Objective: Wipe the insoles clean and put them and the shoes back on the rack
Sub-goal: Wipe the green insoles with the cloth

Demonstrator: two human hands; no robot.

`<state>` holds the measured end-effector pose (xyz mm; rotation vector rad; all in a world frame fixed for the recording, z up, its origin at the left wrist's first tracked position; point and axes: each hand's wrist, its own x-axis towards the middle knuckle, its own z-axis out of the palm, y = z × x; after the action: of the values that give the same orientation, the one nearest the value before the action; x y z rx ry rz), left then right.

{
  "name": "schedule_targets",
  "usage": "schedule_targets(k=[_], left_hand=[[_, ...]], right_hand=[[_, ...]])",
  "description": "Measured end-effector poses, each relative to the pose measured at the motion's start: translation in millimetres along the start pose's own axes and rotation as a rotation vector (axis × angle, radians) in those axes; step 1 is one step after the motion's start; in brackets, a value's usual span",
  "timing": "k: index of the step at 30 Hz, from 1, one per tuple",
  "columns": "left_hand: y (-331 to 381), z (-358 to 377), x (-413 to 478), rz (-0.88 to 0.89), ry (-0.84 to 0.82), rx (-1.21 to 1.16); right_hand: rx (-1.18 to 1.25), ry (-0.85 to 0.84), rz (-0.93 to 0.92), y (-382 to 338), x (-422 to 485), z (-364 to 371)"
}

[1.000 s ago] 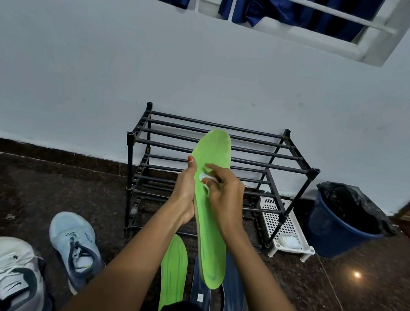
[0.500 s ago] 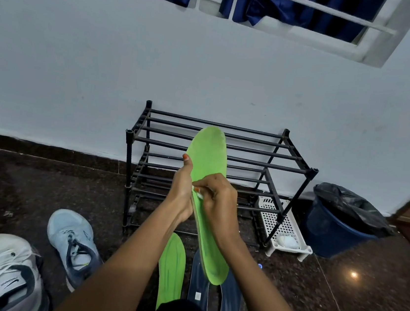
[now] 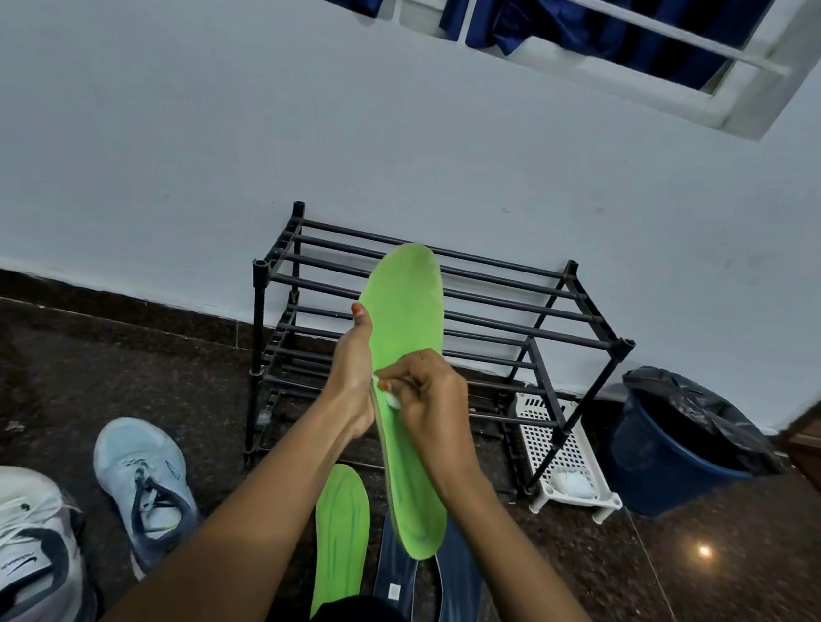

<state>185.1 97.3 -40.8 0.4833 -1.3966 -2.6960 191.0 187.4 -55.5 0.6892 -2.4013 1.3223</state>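
Wiping stage, mid-task. The left hand point(image 3: 350, 381) grips the raised green insole point(image 3: 408, 310) by its left edge, thumb lying up along that edge, and holds it lengthwise, toe end up in front of the rack point(image 3: 624, 346) and heel end low over the floor point(image 3: 80, 373). The right hand point(image 3: 430, 406) pinches a small white wipe point(image 3: 390, 397) in curled fingers and presses it to the insole's face about halfway along, just beside the left hand. By this reading, cleaning of this insole is under way; how much of its face is already clean cannot be told. Three more insoles lie flat on the floor near the person: a second green insole point(image 3: 342, 530) and, just to its right, two dark blue insoles point(image 3: 461, 575), partly hidden behind the held one. Whether any of these has been wiped is not shown. Every shoe and insole in view is off the rack, so the putting-back has not begun. A light-blue shoe point(image 3: 140, 474) and a white shoe point(image 3: 9, 530) sit on the floor at the left, apart from the rack, with part of a third shoe at the bottom-left corner. Left to do, as judged: finish wiping, then return the insoles and shoes. A white perforated tray point(image 3: 562, 448) and a lined blue bin point(image 3: 663, 471) stand to the right of the rack.
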Motion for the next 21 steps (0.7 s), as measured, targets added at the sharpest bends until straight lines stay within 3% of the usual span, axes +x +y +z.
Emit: schedule_targets(k=[12,21], left_hand=[[-8.6,11.9,-7.4,-0.002,-0.076,-0.096],[-3.0,0.3,2.5,0.036,0.03,-0.025]], right_hand=[[-0.098,0.129,0.078,1.9,29.7,1.1],[0.012,0.031,0.024,4.5,-8.1,1.5]])
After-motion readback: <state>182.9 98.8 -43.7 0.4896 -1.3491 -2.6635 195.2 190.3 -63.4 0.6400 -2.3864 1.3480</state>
